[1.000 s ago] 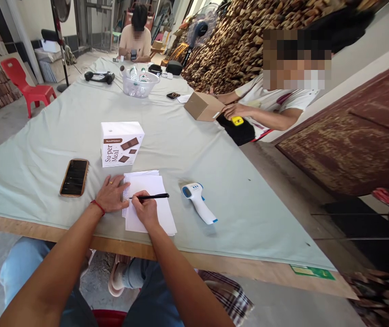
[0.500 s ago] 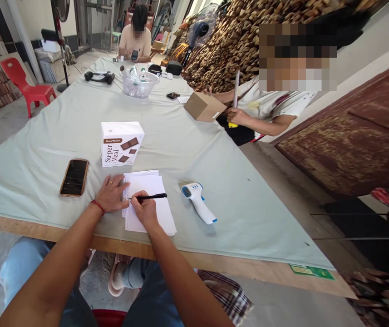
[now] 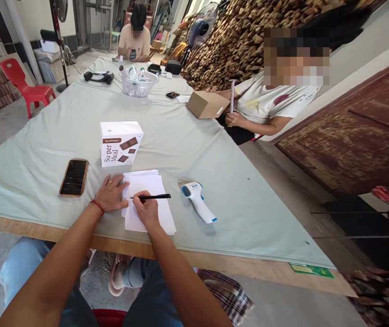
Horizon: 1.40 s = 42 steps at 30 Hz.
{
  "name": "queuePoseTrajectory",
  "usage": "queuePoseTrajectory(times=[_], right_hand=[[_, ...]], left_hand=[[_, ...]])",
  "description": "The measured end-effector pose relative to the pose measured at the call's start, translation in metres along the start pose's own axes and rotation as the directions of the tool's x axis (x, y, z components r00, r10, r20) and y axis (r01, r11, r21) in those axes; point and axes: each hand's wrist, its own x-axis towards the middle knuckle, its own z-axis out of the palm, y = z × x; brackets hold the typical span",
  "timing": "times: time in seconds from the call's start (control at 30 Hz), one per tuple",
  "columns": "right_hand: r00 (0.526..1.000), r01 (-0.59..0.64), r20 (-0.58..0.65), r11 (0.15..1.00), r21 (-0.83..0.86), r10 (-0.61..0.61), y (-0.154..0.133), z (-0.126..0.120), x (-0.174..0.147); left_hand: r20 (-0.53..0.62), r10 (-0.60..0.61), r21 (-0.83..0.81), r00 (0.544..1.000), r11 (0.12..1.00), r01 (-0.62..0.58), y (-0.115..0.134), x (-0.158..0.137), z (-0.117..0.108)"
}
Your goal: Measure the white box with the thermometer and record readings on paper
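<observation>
My right hand [image 3: 147, 210] is closed around a black pen [image 3: 158, 196], its tip down at the left side of a white notepad [image 3: 160, 218]. Fingers spread, my left hand [image 3: 111, 194] lies flat across the pad's left edge and the cloth. Beyond the pad stands a white box [image 3: 121, 144] with brown chocolate pictures and the words "Su-per Meal". A phone [image 3: 74, 177] in an orange-brown case rests left of my left hand. To the right of the pad lies a white and blue infrared thermometer [image 3: 199, 202].
A pale green cloth [image 3: 248, 218] covers the table. Farther back are a clear plastic basket [image 3: 140, 89] with bottles and a black headset-like object [image 3: 98, 77]. At right, a person holds a long thin object beside a cardboard box [image 3: 207, 104]. Another person sits at the far end.
My right hand and the pen have shifted slightly to the right on the pad. The person at right has lowered the long thin object and moved the cardboard box a little.
</observation>
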Motion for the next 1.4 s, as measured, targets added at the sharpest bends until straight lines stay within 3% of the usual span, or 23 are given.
queuePoseTrajectory(times=[0.6, 0.77, 0.87, 0.97, 1.07, 1.23, 1.33, 1.4], right_hand=[[1.000, 0.011, 0.001, 1.000, -0.008, -0.011, 0.003, 0.001, 0.000], [0.987, 0.131, -0.101, 0.987, 0.088, -0.122, 0.001, -0.004, 0.003], [0.962, 0.248, -0.107, 0.968, -0.037, -0.250, 0.002, -0.019, 0.010], [0.922, 0.372, 0.010, 0.875, -0.311, -0.388, 0.007, -0.043, 0.021], [0.876, 0.467, 0.169, 0.704, -0.535, -0.453, 0.014, -0.068, 0.034], [0.794, 0.594, 0.396, 0.452, -0.665, -0.461, 0.027, -0.089, 0.049], [0.784, 0.606, 0.425, 0.410, -0.681, -0.452, 0.032, -0.097, 0.052], [0.812, 0.557, 0.352, 0.440, -0.705, -0.466, 0.032, -0.105, 0.051]], left_hand=[[-0.012, 0.011, -0.029, 1.000, 1.000, -0.011, -0.002, 0.000, 0.004], [0.016, 0.003, -0.010, 1.000, 1.000, -0.003, -0.002, 0.000, 0.001], [0.107, 0.015, -0.005, 0.994, 1.000, -0.015, -0.005, 0.002, -0.003], [0.193, 0.049, -0.013, 0.980, 0.999, -0.047, -0.011, 0.004, -0.005], [0.225, 0.066, -0.020, 0.972, 0.998, -0.063, -0.015, 0.006, -0.006], [0.229, 0.043, -0.006, 0.972, 0.999, -0.043, -0.013, 0.005, -0.006], [0.213, 0.031, 0.003, 0.977, 0.999, -0.032, -0.011, 0.005, -0.006], [0.198, 0.031, 0.007, 0.980, 0.999, -0.033, -0.011, 0.004, -0.006]])
